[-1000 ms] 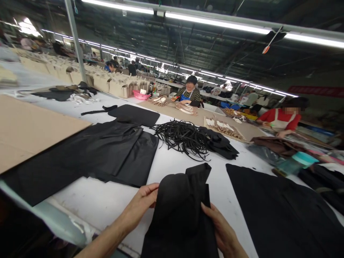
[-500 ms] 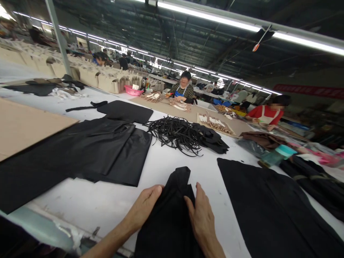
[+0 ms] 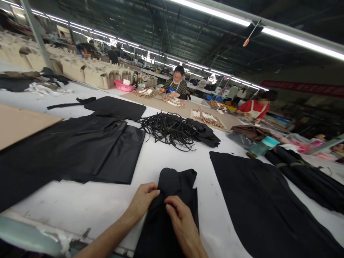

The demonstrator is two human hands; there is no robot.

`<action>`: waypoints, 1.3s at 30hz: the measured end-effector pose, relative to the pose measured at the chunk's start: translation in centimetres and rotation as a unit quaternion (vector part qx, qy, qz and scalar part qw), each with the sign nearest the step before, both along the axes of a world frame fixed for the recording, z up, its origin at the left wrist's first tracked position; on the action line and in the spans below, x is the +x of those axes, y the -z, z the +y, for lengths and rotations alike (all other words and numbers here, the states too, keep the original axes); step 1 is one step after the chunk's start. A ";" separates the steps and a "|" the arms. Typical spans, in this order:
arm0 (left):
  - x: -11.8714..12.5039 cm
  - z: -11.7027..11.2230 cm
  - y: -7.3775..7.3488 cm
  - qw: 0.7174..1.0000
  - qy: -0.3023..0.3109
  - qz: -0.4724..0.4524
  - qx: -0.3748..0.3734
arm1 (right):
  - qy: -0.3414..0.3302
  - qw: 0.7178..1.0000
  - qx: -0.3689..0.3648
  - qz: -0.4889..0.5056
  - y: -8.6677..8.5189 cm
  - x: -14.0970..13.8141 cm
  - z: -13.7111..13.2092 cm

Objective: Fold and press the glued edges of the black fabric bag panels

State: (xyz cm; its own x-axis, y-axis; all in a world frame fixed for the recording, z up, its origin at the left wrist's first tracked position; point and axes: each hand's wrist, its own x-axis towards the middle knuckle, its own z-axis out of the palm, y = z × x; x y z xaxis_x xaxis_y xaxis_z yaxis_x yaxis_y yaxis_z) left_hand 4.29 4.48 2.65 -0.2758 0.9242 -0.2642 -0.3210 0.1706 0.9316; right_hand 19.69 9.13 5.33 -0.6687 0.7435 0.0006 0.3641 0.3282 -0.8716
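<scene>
A folded piece of black fabric [image 3: 161, 222] lies on the white table in front of me, its far end showing a rounded flap and a pointed corner. My left hand [image 3: 146, 197] pinches the fabric's left edge between thumb and fingers. On top of the same piece, my right hand [image 3: 181, 218] has its thumb and forefinger brought together at the fabric, close to the left fingertips. Whether a fold of cloth sits between the right fingertips is hard to see.
Black sheets [image 3: 80, 150] lie to the left, with a tan board [image 3: 24, 123] beside them. Ahead is a heap of black strips [image 3: 168, 127]. More black fabric [image 3: 258, 200] and a teal-lidded bottle [image 3: 263, 146] are at right. Two co-workers sit across the table.
My right hand has moved left from the fabric's right edge onto its top, fingers closing. The far end now spreads into a rounded flap and a corner. The view has shifted slightly right.
</scene>
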 end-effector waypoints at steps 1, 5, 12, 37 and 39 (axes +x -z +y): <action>0.1 0.0 -0.1 1.000 0.006 -0.013 -0.001 | 0.012 1.000 -0.009 0.011 -0.1 0.2 0.2; 0.7 -0.6 -1.3 0.997 0.039 -0.061 0.012 | 0.060 0.994 -0.083 0.048 -0.8 0.6 0.6; 1.4 -0.8 -3.1 0.995 0.064 -0.060 0.038 | 0.058 0.979 -0.178 0.080 -1.9 -0.2 0.6; -3.2 -3.1 -2.3 0.977 -0.102 -0.182 -0.038 | 0.101 0.933 -0.301 0.171 0.1 4.9 5.9; -2.6 -2.5 -2.8 0.980 -0.101 -0.169 -0.038 | 0.061 0.949 -0.277 0.140 -0.3 4.6 5.4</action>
State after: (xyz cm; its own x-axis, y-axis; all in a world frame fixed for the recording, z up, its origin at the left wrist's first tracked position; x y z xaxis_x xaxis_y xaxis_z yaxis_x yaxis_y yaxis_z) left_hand 1.67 2.02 5.41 -0.3352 0.8342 -0.4380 -0.6429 0.1373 0.7535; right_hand 24.34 14.52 5.65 -0.6095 0.7530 -0.2480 0.0985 -0.2385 -0.9661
